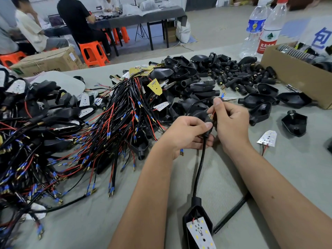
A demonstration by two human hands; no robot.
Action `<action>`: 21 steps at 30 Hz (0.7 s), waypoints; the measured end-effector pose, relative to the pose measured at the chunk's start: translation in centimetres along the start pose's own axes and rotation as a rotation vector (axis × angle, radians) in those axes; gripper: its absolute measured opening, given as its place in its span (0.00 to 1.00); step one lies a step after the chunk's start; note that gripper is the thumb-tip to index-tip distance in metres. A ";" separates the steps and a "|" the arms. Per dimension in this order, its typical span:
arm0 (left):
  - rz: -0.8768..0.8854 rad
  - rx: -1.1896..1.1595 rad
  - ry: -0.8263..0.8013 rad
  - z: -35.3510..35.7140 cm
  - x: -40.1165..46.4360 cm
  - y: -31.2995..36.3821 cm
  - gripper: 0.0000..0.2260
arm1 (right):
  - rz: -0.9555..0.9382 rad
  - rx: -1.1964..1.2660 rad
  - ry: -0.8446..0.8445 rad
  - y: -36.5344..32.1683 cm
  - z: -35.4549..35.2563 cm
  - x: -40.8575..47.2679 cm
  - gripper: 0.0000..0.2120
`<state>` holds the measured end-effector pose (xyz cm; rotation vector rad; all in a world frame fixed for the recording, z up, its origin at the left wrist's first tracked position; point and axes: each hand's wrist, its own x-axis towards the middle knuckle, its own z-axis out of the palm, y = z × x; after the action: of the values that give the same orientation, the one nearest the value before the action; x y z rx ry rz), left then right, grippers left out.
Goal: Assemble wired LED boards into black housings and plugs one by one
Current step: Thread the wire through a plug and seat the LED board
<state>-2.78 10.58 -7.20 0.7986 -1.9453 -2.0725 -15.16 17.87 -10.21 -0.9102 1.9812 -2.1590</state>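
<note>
- A black plug [208, 123] sits at the middle of the table [125, 212], held between both hands; most of its body is hidden behind the fingers, so its shape is hard to make out.
- The left hand [186, 135] wraps round the plug from below, thumb pressed on top.
- The right hand [228, 121] pinches a thin red wire with a brass terminal [212, 116] right at the plug's mouth; whether the terminal is seated inside cannot be told.
- A black cable [199, 169] runs down from the plug to a black housing [195, 214] near the bottom edge, with a white LED board [201, 232] lying in it; the board's lower end is cut off by the frame.
- To the left lies a tangled heap of wired leads [89, 141], red and black with blue-sleeved tips; boards under it are mostly buried.
- Behind the hands lie loose empty housings [258, 101] and a pile of plugs [239, 76].
- A single LED board [267, 138] lies alone to the right.
- A cardboard box [294, 74] is cut off at the right edge; two water bottles [264, 29] stand behind it.
</note>
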 end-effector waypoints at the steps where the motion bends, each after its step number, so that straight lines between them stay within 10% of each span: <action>1: 0.007 0.004 -0.002 0.0 0.0 0.1 0.08 | 0.017 0.019 -0.001 0.0 0.0 0.0 0.20; 13: -0.035 -0.042 -0.066 -0.5 -0.1 0.4 0.11 | 0.319 0.236 -0.127 0.1 -0.4 0.4 0.21; 21: 0.102 -0.267 0.334 -2.3 0.1 0.7 0.06 | 0.273 0.171 -0.495 -1.0 0.1 -0.7 0.24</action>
<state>-1.85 8.44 -6.56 0.8966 -1.4688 -1.9367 -14.20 18.26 -9.58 -0.9636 1.5545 -1.7149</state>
